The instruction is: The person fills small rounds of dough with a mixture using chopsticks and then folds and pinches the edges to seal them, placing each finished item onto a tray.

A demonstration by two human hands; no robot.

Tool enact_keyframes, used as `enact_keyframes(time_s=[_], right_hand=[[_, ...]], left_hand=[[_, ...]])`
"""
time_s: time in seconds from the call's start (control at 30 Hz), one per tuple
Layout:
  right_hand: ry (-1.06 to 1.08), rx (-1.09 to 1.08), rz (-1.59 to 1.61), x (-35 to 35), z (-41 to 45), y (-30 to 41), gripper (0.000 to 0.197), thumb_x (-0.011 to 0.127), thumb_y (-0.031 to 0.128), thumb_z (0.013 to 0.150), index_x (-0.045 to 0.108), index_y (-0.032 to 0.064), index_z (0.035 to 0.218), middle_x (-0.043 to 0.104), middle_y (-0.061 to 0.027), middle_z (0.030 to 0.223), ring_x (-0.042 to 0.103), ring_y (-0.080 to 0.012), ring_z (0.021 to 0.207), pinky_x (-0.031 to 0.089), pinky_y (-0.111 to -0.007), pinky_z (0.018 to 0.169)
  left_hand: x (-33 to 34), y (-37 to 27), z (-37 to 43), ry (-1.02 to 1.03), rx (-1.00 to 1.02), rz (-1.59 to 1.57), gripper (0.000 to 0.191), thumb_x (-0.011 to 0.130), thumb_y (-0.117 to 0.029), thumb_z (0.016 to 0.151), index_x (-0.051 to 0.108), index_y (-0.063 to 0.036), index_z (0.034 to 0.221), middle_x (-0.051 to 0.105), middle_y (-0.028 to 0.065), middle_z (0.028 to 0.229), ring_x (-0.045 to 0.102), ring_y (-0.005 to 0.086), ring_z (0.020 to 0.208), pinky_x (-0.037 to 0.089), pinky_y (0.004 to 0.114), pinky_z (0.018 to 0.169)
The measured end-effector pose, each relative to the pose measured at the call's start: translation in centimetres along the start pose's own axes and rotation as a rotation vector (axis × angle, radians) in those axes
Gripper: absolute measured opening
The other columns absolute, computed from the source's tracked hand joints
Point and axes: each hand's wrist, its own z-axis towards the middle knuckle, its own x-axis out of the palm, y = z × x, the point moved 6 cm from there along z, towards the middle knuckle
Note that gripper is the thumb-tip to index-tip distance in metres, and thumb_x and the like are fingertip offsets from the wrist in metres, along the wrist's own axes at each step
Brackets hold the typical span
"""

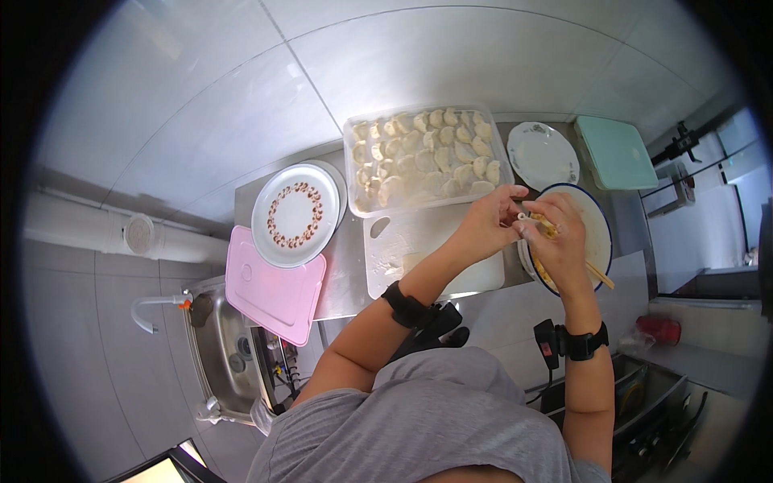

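Note:
My left hand (489, 223) and my right hand (558, 232) meet at the left edge of a blue-rimmed bowl (595, 217). Between their fingertips is a small white piece of dough (523, 216), mostly hidden by the fingers. Yellowish filling (542, 275) shows in the bowl under my right hand, and wooden chopsticks (599, 275) lean over its near right rim. Left of the bowl lies a white cutting board (444, 232), dusted with flour and bearing a pale flat piece (413, 262). Behind it, a clear plastic tray (356, 208) holds rows of dumplings (444, 158).
A white floral plate (543, 156) and a mint-green lidded box (619, 151) stand at the back right. Stacked plates (296, 175) overlap a pink lid (272, 296) at left, which juts past the counter edge. A steel sink (226, 362) sits lower left.

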Motion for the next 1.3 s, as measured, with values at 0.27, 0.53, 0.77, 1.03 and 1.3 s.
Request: enact_keyframes(time_s=[0.27,0.53,0.77,1.03,1.3], right_hand=[[0.239,-0.016,0.149,6.6,1.9,1.0,0.010,0.062,0.007,0.064,0.061,0.0024,0.072,0.056,-0.0059,0.074,0.049,-0.0224,0.073,0.037,-0.031,0.065],[0.134,0.212,0.289,8.7,3.0,1.3,0.017,0.059,0.005,0.071,0.060,0.0008,0.087,0.055,-0.0067,0.075,0.052,-0.0170,0.071,0.041,-0.025,0.066],[0.116,0.214,0.210,8.6,1.3,-0.7,0.014,0.056,0.002,0.073,0.060,0.0000,0.086,0.055,-0.0073,0.076,0.052,-0.0148,0.068,0.041,-0.023,0.065],[0.062,0.258,0.185,6.0,-0.1,-3.2,0.012,0.055,0.002,0.075,0.059,-0.0005,0.085,0.055,-0.0066,0.074,0.051,-0.0128,0.067,0.040,-0.022,0.065],[-0.065,0.376,0.289,2.1,-1.6,-5.0,0.010,0.053,0.004,0.078,0.059,-0.0011,0.084,0.055,-0.0020,0.074,0.049,-0.0077,0.069,0.039,-0.019,0.065]], left_hand=[[-5.2,-0.3,-2.2,-0.121,0.037,0.204,0.038,0.054,0.006,0.070,0.046,0.0011,0.107,0.053,0.0040,0.077,0.052,0.0096,0.074,0.043,0.022,0.064],[-16.4,-0.5,-6.1,-0.604,-0.018,0.093,0.013,0.056,-0.002,0.067,0.057,0.0021,0.080,0.059,0.0081,0.074,0.059,0.0142,0.064,0.045,0.023,0.058],[-19.0,0.6,-6.6,-0.713,-0.271,0.928,0.017,0.057,-0.018,0.066,0.058,-0.0074,0.079,0.059,0.0102,0.068,0.058,0.0257,0.066,0.045,0.034,0.059],[-17.6,-1.1,-6.5,-0.684,-0.202,1.373,0.020,0.059,-0.030,0.068,0.064,-0.0106,0.072,0.060,0.0089,0.072,0.057,0.0247,0.067,0.045,0.033,0.060],[-11.9,4.3,-7.8,0.013,-0.253,1.025,0.018,0.064,-0.015,0.065,0.061,-0.0044,0.080,0.059,0.0113,0.074,0.057,0.0260,0.070,0.045,0.034,0.063]])
